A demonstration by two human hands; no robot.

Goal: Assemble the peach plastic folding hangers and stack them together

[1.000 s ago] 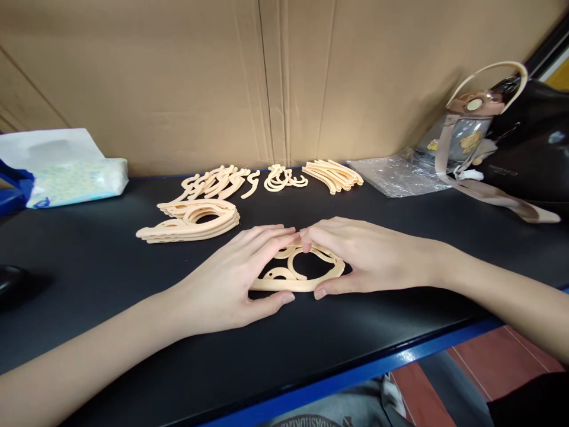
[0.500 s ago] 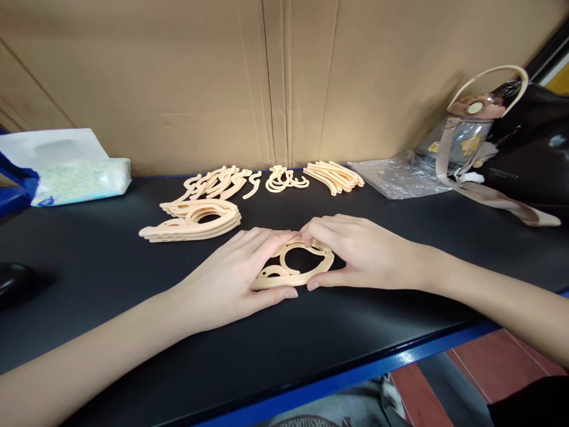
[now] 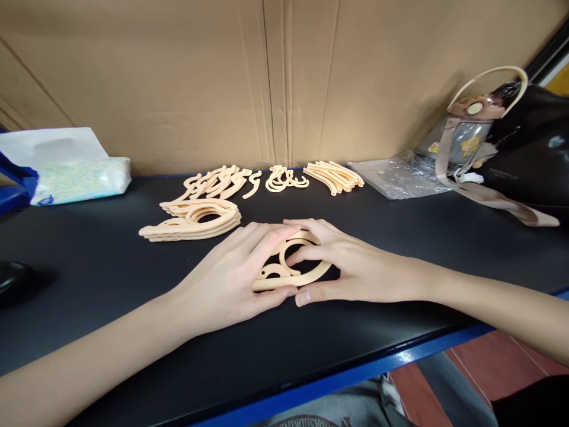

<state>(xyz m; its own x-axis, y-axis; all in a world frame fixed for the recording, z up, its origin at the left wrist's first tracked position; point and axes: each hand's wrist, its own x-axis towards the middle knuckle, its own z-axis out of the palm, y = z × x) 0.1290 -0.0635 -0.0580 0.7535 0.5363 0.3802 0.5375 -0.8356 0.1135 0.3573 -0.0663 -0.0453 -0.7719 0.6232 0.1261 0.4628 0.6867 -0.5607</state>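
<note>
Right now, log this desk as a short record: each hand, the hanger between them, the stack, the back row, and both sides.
Left hand: holding the hanger's left end, thumb along the near edge
Right hand: at its right side, forefinger over the ring opening
Hanger: pale, partly covered by both hands
Stack: pale hangers, beyond the left hand
Back row, left to right: curved pieces, hooks, bars
Left side: tissue pack
Right side: clear plastic, bottle, black bag
</note>
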